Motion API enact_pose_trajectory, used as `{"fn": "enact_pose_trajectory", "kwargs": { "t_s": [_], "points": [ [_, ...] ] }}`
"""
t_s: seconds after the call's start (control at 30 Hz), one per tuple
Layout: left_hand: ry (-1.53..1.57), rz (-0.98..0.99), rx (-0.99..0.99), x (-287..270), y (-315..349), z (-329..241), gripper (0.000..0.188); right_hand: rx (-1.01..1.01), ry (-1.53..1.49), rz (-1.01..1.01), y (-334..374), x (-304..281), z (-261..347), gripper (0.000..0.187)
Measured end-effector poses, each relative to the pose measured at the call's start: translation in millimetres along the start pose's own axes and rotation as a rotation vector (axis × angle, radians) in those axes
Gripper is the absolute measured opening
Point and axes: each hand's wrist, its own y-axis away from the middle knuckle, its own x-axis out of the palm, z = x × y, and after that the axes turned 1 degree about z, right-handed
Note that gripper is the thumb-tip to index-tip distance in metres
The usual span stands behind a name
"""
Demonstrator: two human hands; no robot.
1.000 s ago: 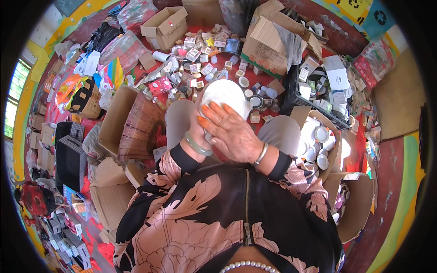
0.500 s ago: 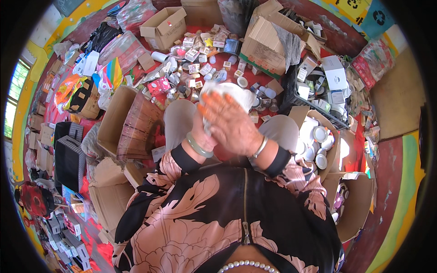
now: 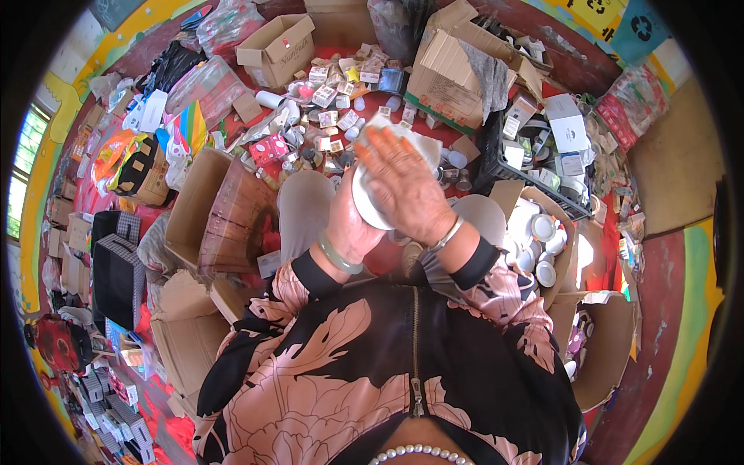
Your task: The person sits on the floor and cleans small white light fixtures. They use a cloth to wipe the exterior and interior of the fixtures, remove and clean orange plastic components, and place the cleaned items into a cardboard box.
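A round white lid-like piece point(image 3: 367, 203) rests in my left hand point(image 3: 348, 223), whose palm is turned up with the fingers closed around its edge. My right hand point(image 3: 404, 186) lies over it, fingers long and close together, pressing a white cloth point(image 3: 425, 147) onto its top. The cloth sticks out past the fingertips and to the right. Part of the round piece is hidden under the right hand, so its depth cannot be told. Both hands are above my lap, between my knees.
Small boxes and jars point(image 3: 328, 118) lie scattered on the red floor ahead. At right, a carton point(image 3: 570, 263) holds white round lids, near a black crate point(image 3: 535, 190) of boxes. Open cartons point(image 3: 203, 205) stand at left. Another carton point(image 3: 277, 50) is at the back.
My hands have tilted and parted slightly, showing the white round piece's left side. The cloth now spreads further right beyond my right fingers.
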Motion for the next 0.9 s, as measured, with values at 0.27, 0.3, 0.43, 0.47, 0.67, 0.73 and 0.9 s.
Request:
{"fn": "enact_pose_trajectory", "kwargs": {
  "t_s": [0.27, 0.3, 0.43, 0.47, 0.67, 0.73, 0.9],
  "points": [
    [-0.429, -0.003, 0.125, -10, 1, -14, 0.044, -0.093, -0.090, 0.196, 33, 6, 31, 0.054],
    [-0.319, 0.005, 0.092, -10, 2, -10, 0.044, -0.128, -0.113, 0.230, 23, 3, 29, 0.058],
    [0.000, 0.038, -0.009, -12, 1, -1, 0.045, -0.077, 0.064, 0.004, -4, 0, 4, 0.050],
    [-0.027, 0.031, -0.001, -12, 2, -2, 0.046, -0.017, -0.027, -0.113, -5, 5, -10, 0.044],
    [-0.014, 0.327, 0.060, 16, 2, -24, 0.051, 1.119, -1.156, -0.504, 57, 34, -89, 0.022],
    [-0.056, 0.202, 0.106, 20, 4, -27, 0.051, 1.106, -1.457, -0.635, 69, 24, -101, 0.020],
    [-0.119, 0.166, 0.212, 8, -4, -22, 0.050, 0.977, -1.632, -0.507, 34, -27, -45, 0.025]
  ]
}}
